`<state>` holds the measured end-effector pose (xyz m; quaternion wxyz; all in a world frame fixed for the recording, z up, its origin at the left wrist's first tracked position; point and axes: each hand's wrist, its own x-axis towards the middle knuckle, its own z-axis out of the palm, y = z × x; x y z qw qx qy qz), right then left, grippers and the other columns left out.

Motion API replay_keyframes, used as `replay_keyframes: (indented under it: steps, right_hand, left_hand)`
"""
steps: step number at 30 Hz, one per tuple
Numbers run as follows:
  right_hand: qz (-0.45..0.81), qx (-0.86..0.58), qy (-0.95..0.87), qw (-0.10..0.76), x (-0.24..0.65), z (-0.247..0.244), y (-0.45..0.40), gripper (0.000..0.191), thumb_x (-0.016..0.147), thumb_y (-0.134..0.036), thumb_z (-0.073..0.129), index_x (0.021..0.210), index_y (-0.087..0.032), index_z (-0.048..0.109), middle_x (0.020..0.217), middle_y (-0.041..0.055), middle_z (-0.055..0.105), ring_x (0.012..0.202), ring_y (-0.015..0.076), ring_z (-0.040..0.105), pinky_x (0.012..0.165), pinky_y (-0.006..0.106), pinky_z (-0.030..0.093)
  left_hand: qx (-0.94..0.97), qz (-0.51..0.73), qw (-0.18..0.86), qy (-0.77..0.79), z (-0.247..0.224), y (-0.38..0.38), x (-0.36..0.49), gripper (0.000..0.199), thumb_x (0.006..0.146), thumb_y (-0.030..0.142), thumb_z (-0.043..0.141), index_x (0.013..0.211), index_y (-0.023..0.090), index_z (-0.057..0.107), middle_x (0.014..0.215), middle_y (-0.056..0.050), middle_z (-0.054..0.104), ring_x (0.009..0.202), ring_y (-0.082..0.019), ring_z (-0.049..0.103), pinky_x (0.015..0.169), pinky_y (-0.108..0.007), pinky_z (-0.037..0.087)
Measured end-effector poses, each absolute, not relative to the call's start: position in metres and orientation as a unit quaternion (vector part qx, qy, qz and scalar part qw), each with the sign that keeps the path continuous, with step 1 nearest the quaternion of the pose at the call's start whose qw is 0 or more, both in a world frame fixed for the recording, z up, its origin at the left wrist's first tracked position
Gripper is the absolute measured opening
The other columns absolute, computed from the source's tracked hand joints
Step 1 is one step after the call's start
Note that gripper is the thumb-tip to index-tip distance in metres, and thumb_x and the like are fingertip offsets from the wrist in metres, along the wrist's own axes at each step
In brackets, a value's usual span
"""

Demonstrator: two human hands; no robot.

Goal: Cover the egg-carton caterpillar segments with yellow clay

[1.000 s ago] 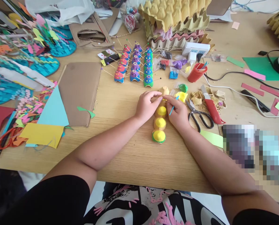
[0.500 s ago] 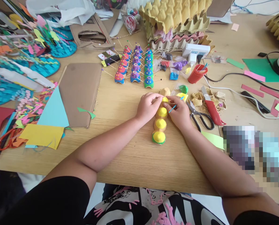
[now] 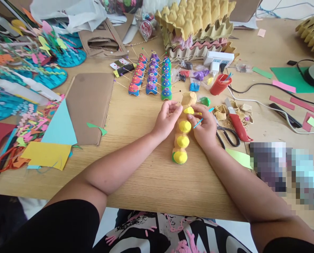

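Observation:
In front of me lies a strip of egg-carton cups (image 3: 182, 134), its bumps capped with yellow clay. Green clay shows at the near end, and the far cup is bare cardboard. My left hand (image 3: 169, 119) grips the strip's left edge near the far end, thumb against the side and fingers curled. On the other side, my right hand (image 3: 204, 125) has a thin blue clay tool (image 3: 198, 123) tucked between its fingers. Its thumb and fingertips touch the strip beside the last yellow cap. Beyond my right hand sits green clay (image 3: 204, 101) in plastic.
Three finished caterpillars (image 3: 151, 75) with pins stand ahead. Scissors (image 3: 229, 135), a red-handled knife (image 3: 236, 123) and a red cup (image 3: 220, 84) lie to the right. Cardboard (image 3: 91, 105) and paper scraps are on the left; stacked egg trays (image 3: 196, 21) stand behind.
My hands have moved a little apart from the far yellow cap, which is more exposed now. The strip has turned slightly, and its bare far cup shows more fully.

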<state>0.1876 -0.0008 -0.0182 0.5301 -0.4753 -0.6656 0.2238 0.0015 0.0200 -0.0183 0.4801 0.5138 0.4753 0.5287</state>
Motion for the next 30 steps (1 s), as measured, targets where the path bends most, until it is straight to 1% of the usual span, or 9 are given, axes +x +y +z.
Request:
replay_keyframes:
  steps: [4, 9, 14, 16, 19, 21, 24, 26, 30]
  right_hand:
    - [0.2, -0.471, -0.681, 0.524, 0.188, -0.015, -0.004, 0.037, 0.113, -0.065, 0.079, 0.136, -0.037, 0.084, 0.144, 0.0086, 0.086, 0.135, 0.0324, 0.082, 0.105, 0.052, 0.076]
    - [0.215, -0.455, -0.685, 0.527, 0.187, -0.016, -0.004, 0.038, 0.111, -0.065, 0.083, 0.136, -0.036, 0.083, 0.143, 0.0086, 0.086, 0.135, 0.0316, 0.082, 0.103, 0.049, 0.075]
    - [0.303, -0.455, -0.65, 0.528, 0.188, -0.024, -0.001, 0.063, 0.106, -0.078, 0.083, 0.154, -0.038, 0.071, 0.155, 0.0097, 0.08, 0.137, 0.03, 0.08, 0.111, 0.049, 0.075]
    - [0.34, -0.451, -0.625, 0.538, 0.189, -0.031, 0.002, 0.074, 0.101, -0.084, 0.085, 0.155, -0.038, 0.066, 0.152, 0.0104, 0.081, 0.136, 0.0299, 0.081, 0.111, 0.048, 0.076]
    - [0.414, -0.45, -0.576, 0.543, 0.187, -0.039, 0.006, 0.074, 0.098, -0.092, 0.081, 0.145, -0.037, 0.066, 0.134, 0.0084, 0.084, 0.122, 0.029, 0.085, 0.101, 0.047, 0.078]
    - [0.469, -0.45, -0.529, 0.545, 0.183, -0.038, 0.005, 0.073, 0.094, -0.097, 0.082, 0.132, -0.036, 0.068, 0.117, 0.0046, 0.083, 0.107, 0.0275, 0.085, 0.091, 0.046, 0.078]
    - [0.546, -0.445, -0.455, 0.545, 0.175, -0.024, -0.002, 0.075, 0.08, -0.099, 0.093, 0.107, -0.033, 0.073, 0.093, -0.0001, 0.077, 0.089, 0.024, 0.079, 0.082, 0.042, 0.074]
    - [0.595, -0.43, -0.418, 0.536, 0.17, -0.01, -0.008, 0.07, 0.079, -0.094, 0.098, 0.098, -0.031, 0.075, 0.088, -0.0006, 0.075, 0.088, 0.0225, 0.078, 0.085, 0.04, 0.072]
    - [0.665, -0.377, -0.368, 0.529, 0.164, 0.009, -0.016, 0.066, 0.07, -0.081, 0.111, 0.096, -0.03, 0.078, 0.087, 0.0, 0.077, 0.1, 0.0276, 0.082, 0.092, 0.044, 0.073]
  left_hand:
    - [0.455, 0.501, 0.598, 0.43, -0.014, 0.015, 0.006, 0.034, 0.118, 0.054, 0.076, 0.139, 0.033, 0.06, 0.126, -0.008, 0.089, 0.119, -0.027, 0.089, 0.101, -0.045, 0.074]
    - [0.465, 0.472, 0.624, 0.414, -0.004, 0.013, 0.004, 0.036, 0.116, 0.066, 0.074, 0.13, 0.033, 0.069, 0.13, -0.01, 0.092, 0.126, -0.032, 0.09, 0.104, -0.054, 0.075]
    - [0.494, 0.46, 0.615, 0.408, 0.001, 0.014, -0.001, 0.055, 0.11, 0.085, 0.069, 0.128, 0.034, 0.077, 0.134, -0.01, 0.093, 0.126, -0.035, 0.09, 0.1, -0.057, 0.075]
    - [0.485, 0.455, 0.631, 0.399, 0.0, 0.015, -0.004, 0.06, 0.105, 0.09, 0.071, 0.127, 0.035, 0.078, 0.133, -0.01, 0.093, 0.126, -0.037, 0.09, 0.099, -0.058, 0.074]
    - [0.475, 0.435, 0.663, 0.382, -0.003, 0.017, -0.008, 0.065, 0.1, 0.095, 0.072, 0.123, 0.035, 0.079, 0.128, -0.011, 0.093, 0.126, -0.039, 0.089, 0.098, -0.059, 0.073]
    - [0.461, 0.423, 0.687, 0.37, -0.005, 0.016, -0.008, 0.065, 0.097, 0.095, 0.077, 0.119, 0.034, 0.079, 0.124, -0.01, 0.094, 0.126, -0.039, 0.089, 0.1, -0.058, 0.072]
    - [0.414, 0.432, 0.734, 0.323, -0.005, 0.014, -0.005, 0.068, 0.081, 0.093, 0.094, 0.111, 0.033, 0.082, 0.115, -0.008, 0.094, 0.128, -0.041, 0.088, 0.103, -0.057, 0.071]
    - [0.374, 0.448, 0.761, 0.284, -0.004, 0.013, -0.003, 0.067, 0.071, 0.086, 0.105, 0.106, 0.033, 0.084, 0.111, -0.007, 0.094, 0.13, -0.043, 0.088, 0.104, -0.055, 0.07]
    - [0.327, 0.454, 0.787, 0.26, -0.003, 0.012, -0.002, 0.054, 0.07, 0.068, 0.113, 0.104, 0.035, 0.088, 0.109, -0.004, 0.094, 0.127, -0.042, 0.089, 0.102, -0.051, 0.069]
